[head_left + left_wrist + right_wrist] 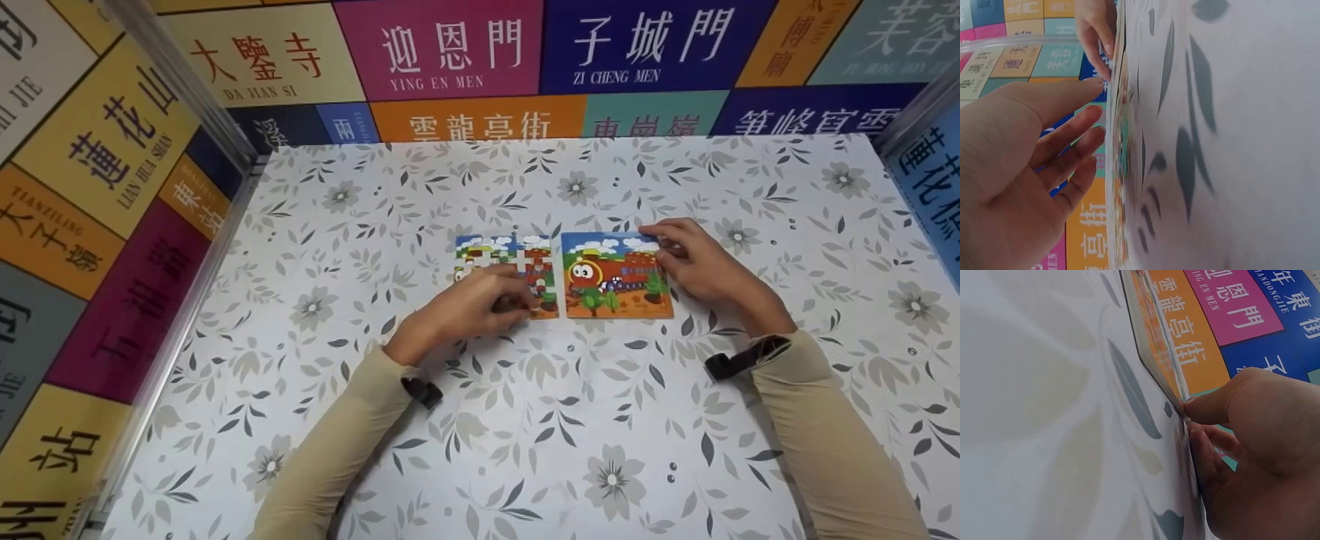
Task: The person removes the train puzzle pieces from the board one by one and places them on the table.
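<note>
Two square train puzzles lie side by side on the table. The right train puzzle (619,277) shows one unbroken picture of a red train with a face, over an orange ground. On the left jigsaw puzzle (538,262), similar colours are broken up by white patches, and part of it is hidden behind my left hand (480,304). That hand hovers low over it, its fingers loosely bent and the thumb apart from them, with nothing between them in the left wrist view. My right hand (705,262) holds the right puzzle by its upper right corner, thumb against the edge (1176,391).
White cloth with grey flowers and leaves covers the table (487,420). Coloured panels with printed lettering (450,52) stand along the back and left side. A dark strap with a small black device (731,365) sits on the right wrist, another (422,392) on the left.
</note>
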Tool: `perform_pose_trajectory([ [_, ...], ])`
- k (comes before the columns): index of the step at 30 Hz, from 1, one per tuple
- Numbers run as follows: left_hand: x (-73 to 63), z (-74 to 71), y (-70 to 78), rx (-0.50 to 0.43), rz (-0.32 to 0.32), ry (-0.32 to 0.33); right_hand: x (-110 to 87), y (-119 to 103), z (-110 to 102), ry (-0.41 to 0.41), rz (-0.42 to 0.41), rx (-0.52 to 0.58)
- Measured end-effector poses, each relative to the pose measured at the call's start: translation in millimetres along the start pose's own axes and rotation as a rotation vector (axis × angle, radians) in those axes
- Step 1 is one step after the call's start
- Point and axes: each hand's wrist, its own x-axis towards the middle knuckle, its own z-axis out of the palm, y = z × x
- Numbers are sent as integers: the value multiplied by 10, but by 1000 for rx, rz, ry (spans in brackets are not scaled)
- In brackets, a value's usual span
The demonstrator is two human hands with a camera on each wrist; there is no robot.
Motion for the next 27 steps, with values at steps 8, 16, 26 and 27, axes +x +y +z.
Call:
perform_pose_trajectory([
  [8,242,120,128,26,55,-44,-14,2,7,1,9,6],
  [16,435,236,282,46,57,-60,-4,8,18,10,-4,8],
  [26,600,318,368,37,2,-54,-9,-6,3,8,11,18],
  [27,609,325,376,38,-22,-60,-9,-4,3,8,12,20],
])
